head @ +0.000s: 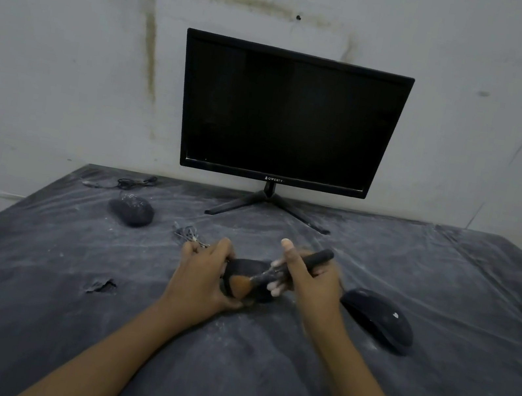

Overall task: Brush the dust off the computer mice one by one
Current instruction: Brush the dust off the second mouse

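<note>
My left hand (202,274) grips a black computer mouse (249,270) at the middle of the table, just above the cloth. My right hand (311,280) holds a brush (277,275) by its black handle, and the orange-brown bristles touch the near left side of that mouse. The right hand is blurred by motion. A second black mouse (377,317) lies on the table to the right of my hands. A third, dusty mouse (131,209) lies at the far left with its cable (132,182) coiled behind it.
A dark monitor (287,115) on a splayed stand (268,206) sits at the table's back against a stained wall. A dusty dark cloth (29,297) under clear plastic covers the table, with a small tear (101,285) left of my hands. A cable tangle (188,233) lies behind my left hand.
</note>
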